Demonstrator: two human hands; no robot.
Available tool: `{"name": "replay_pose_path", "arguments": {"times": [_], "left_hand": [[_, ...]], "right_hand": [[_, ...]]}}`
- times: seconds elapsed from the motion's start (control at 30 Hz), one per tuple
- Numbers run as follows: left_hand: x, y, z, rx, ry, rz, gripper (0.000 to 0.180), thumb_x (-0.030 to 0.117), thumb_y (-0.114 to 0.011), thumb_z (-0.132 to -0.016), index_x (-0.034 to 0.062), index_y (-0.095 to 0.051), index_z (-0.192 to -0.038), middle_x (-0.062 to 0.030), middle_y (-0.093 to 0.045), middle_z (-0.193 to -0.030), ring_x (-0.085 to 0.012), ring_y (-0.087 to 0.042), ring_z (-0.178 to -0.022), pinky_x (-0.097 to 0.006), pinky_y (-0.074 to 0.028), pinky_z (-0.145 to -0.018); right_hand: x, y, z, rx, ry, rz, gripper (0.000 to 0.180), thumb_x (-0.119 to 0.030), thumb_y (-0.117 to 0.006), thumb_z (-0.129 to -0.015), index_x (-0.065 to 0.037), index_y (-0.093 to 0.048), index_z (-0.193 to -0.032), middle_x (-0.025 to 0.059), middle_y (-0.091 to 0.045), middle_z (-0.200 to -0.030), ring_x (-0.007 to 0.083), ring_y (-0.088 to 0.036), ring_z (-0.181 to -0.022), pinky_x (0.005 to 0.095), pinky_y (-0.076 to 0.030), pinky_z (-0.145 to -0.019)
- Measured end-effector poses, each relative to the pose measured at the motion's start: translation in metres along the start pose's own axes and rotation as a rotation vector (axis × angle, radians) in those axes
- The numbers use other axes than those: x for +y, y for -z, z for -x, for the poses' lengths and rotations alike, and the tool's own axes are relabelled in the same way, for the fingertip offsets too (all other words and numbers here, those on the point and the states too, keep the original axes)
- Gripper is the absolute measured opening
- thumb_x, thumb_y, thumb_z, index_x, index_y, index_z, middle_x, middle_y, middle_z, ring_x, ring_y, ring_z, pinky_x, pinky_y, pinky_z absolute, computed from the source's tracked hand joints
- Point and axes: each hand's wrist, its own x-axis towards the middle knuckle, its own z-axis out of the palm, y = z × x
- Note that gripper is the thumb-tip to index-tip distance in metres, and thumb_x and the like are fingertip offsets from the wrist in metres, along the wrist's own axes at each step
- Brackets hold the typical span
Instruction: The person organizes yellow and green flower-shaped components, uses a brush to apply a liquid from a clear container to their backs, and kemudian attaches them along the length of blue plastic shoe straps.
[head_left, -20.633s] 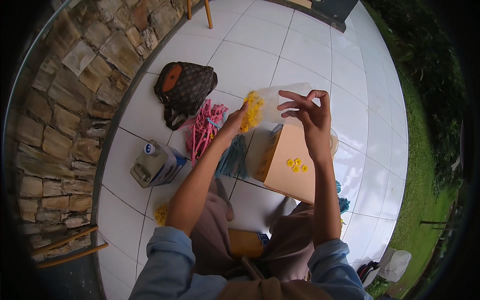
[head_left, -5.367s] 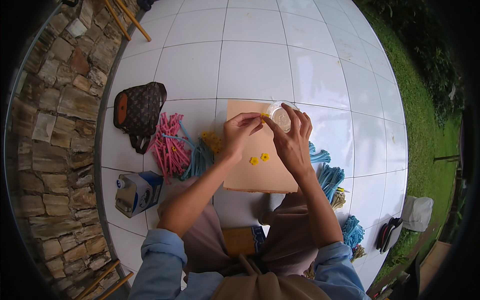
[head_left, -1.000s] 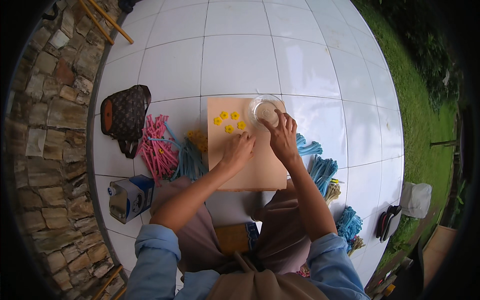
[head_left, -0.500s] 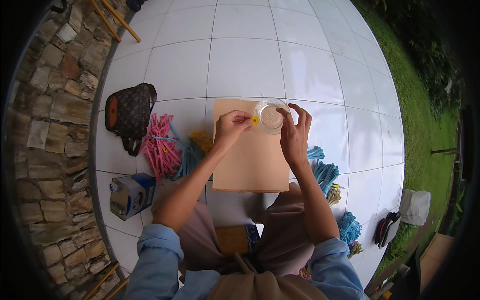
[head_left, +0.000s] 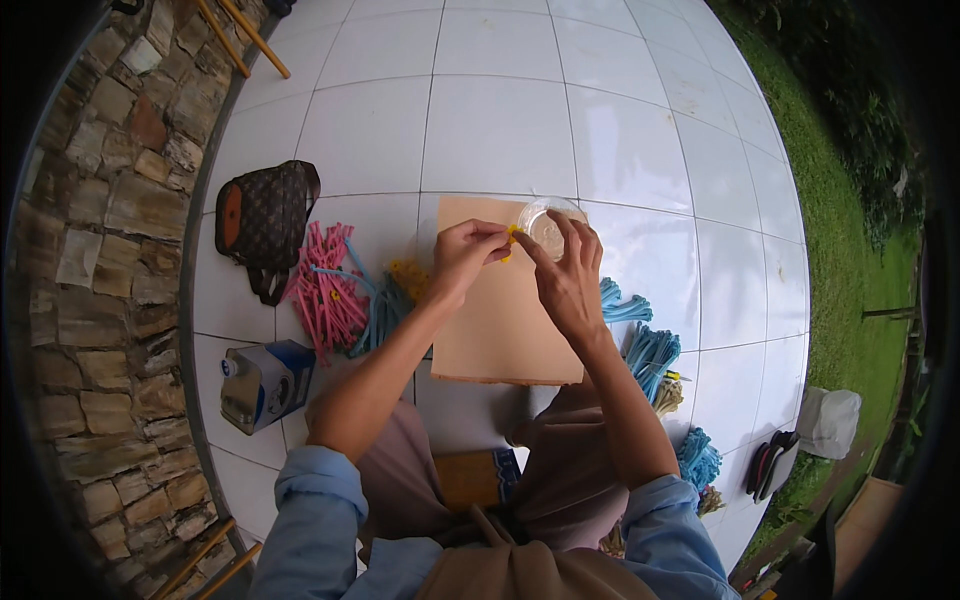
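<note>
My left hand pinches a small yellow flower between thumb and fingertips, above a flat tan board. My right hand comes in from the other side, its index fingertip at the flower and its other fingers spread apart. No object shows inside the right hand. Behind these fingers, at the board's far right corner, stands a clear round glass dish, partly covered by the right hand. Its contents are hard to make out.
Pink strips, blue strips and yellow flowers lie left of the board. Farther left are a brown bag and a metal can. Blue bundles line the right side. A stone wall bounds the left.
My right hand has moved left from over the glass dish, bringing its index finger to the yellow flower. The left hand keeps its pinch in nearly the same place.
</note>
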Motion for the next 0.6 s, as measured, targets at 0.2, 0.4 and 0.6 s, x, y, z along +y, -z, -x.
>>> {"name": "replay_pose_path", "arguments": {"times": [0.2, 0.4, 0.6], "left_hand": [[0.0002, 0.0008, -0.0005, -0.009, 0.016, -0.014, 0.017, 0.005, -0.057, -0.083, -0.0063, -0.057, -0.096, -0.0134, -0.062, -0.090, -0.0192, -0.063, -0.082, -0.026, -0.052, -0.078], [0.0001, 0.0008, 0.0001, -0.027, 0.022, -0.001, 0.017, 0.006, -0.057, -0.083, -0.0061, -0.057, -0.096, -0.0134, -0.062, -0.091, -0.0191, -0.063, -0.082, -0.027, -0.052, -0.078], [0.0020, 0.0026, -0.0004, -0.001, 0.029, -0.019, 0.017, 0.005, -0.059, -0.081, -0.0056, -0.058, -0.094, -0.0133, -0.062, -0.090, -0.0181, -0.063, -0.080, -0.026, -0.052, -0.076]], "right_hand": [[-0.0009, -0.0025, 0.0002, 0.008, 0.012, 0.002, 0.045, -0.003, -0.056, -0.069, -0.019, -0.060, -0.111, 0.0123, -0.041, -0.122, 0.0311, -0.039, -0.111, 0.0458, -0.030, -0.097], [-0.0005, -0.0031, 0.0002, 0.023, -0.033, -0.069, 0.045, 0.000, -0.056, -0.068, -0.018, -0.060, -0.109, 0.0121, -0.042, -0.121, 0.0314, -0.039, -0.110, 0.0449, -0.032, -0.095], [0.0084, 0.0046, -0.0050, 0.149, -0.187, -0.201, 0.039, 0.006, -0.053, -0.070, -0.013, -0.056, -0.104, 0.0141, -0.043, -0.118, 0.0329, -0.040, -0.107, 0.0438, -0.035, -0.090]]}}
